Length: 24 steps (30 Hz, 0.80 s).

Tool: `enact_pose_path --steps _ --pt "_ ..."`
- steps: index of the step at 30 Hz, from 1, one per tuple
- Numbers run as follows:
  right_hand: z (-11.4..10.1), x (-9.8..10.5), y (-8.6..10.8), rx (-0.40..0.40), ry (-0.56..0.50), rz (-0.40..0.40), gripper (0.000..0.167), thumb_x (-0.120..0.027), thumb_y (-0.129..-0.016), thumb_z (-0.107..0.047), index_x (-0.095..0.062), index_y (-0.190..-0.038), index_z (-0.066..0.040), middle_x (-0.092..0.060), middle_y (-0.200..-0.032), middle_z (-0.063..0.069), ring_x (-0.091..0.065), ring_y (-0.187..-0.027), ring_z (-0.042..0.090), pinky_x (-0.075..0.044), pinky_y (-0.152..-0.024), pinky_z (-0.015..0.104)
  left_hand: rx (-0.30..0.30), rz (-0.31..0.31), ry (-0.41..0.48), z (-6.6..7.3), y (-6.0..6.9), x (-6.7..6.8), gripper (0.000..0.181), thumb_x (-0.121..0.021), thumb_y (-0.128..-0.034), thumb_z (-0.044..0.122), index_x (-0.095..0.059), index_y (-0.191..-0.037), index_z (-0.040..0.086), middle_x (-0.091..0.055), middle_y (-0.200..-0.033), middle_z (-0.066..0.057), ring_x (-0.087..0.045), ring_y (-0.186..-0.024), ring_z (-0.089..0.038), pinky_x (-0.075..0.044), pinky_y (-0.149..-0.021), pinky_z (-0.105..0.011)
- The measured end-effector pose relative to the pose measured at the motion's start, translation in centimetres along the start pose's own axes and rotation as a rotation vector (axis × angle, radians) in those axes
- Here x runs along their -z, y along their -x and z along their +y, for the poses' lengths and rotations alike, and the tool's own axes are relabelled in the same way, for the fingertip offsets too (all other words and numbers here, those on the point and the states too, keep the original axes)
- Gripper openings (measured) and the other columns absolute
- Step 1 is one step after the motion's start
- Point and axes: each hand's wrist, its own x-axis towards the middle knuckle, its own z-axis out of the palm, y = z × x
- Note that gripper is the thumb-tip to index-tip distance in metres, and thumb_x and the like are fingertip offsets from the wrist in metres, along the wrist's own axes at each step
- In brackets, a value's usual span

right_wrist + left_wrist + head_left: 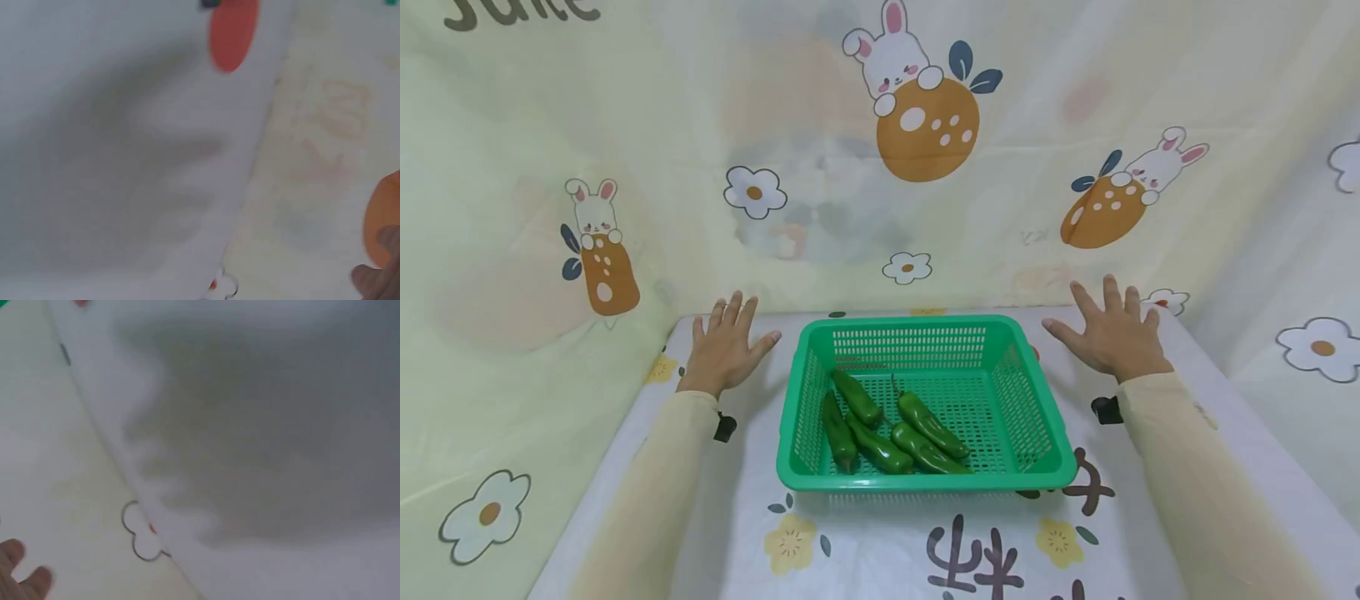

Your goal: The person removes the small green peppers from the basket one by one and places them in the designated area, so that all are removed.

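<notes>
A green plastic basket [925, 482] with slotted walls stands in the middle of the table in the head view. Several green peppers [931, 423] lie inside it, mostly toward its left and front. To the basket's left is my left hand [722, 346], palm down with fingers spread, holding nothing. My right hand [1111, 337] is on the other side, its fingers also spread and nothing in them. Both hands are apart from the basket. Only the fingertips [39, 581] show in the left wrist view, and a few fingers [369, 279] in the right wrist view.
A white patterned cloth [857, 550] covers the table. Behind it and along the sides hangs a pale curtain [820, 275] printed with rabbits and flowers. Hand-shaped shadows fall on the cloth in both wrist views.
</notes>
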Motion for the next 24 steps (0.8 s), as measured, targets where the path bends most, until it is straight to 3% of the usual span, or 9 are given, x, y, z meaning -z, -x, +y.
enact_pose_path --steps 3,7,10,17,24 --pt "-1.0 0.9 -0.1 0.027 -0.049 -0.053 0.101 -0.038 -0.098 -0.077 -0.011 -0.167 -0.009 -0.002 -0.164 0.041 -0.009 -0.145 0.07 -0.013 -0.11 0.087 0.017 -0.04 0.132 0.5 0.2 0.3 0.09 -0.028 -0.1045 0.072 -0.011 -0.168 0.009 -0.015 -0.171 -0.025 -0.019 -0.155 -0.051 -0.019 -0.123 -0.071" --pt "-3.0 2.0 0.0 0.075 -0.119 -0.094 0.093 -0.053 -0.101 -0.059 -0.013 -0.166 -0.005 -0.009 -0.164 0.039 -0.018 -0.146 0.065 -0.025 -0.109 0.084 0.053 -0.091 0.347 1.4 0.8 0.9 0.084 -0.043 -0.1064 0.061 -0.014 -0.168 0.011 -0.029 -0.167 -0.025 -0.04 -0.146 -0.048 -0.036 -0.117 -0.067" --pt "-4.7 2.9 0.3 0.117 -0.185 -0.097 0.089 -0.06 -0.101 -0.049 -0.018 -0.165 -0.004 -0.018 -0.164 0.037 -0.025 -0.146 0.06 -0.029 -0.11 0.082 0.066 -0.108 0.459 2.3 1.5 1.3 0.078 -0.053 -0.1065 0.051 -0.021 -0.167 0.013 -0.04 -0.162 -0.023 -0.052 -0.138 -0.045 -0.045 -0.111 -0.064" --pt "-9.1 3.8 1.5 0.262 -0.318 -0.111 0.07 -0.065 -0.103 -0.035 -0.038 -0.158 -0.001 -0.044 -0.154 0.031 -0.052 -0.133 0.052 -0.048 -0.103 0.07 0.073 -0.157 0.64 4.5 3.1 1.8 0.065 -0.058 -0.1079 0.036 -0.032 -0.161 0.009 -0.057 -0.144 -0.024 -0.07 -0.111 -0.042 -0.063 -0.089 -0.048" --pt "-12.9 2.6 2.5 0.314 -0.454 -0.197 0.061 -0.069 -0.102 -0.025 -0.047 -0.154 -0.004 -0.057 -0.141 0.028 -0.062 -0.123 0.045 -0.056 -0.096 0.06 0.069 -0.215 0.732 5.9 4.4 1.8 0.066 -0.061 -0.1069 0.029 -0.031 -0.161 0.005 -0.059 -0.134 -0.028 -0.075 -0.097 -0.032 -0.066 -0.077 -0.04"
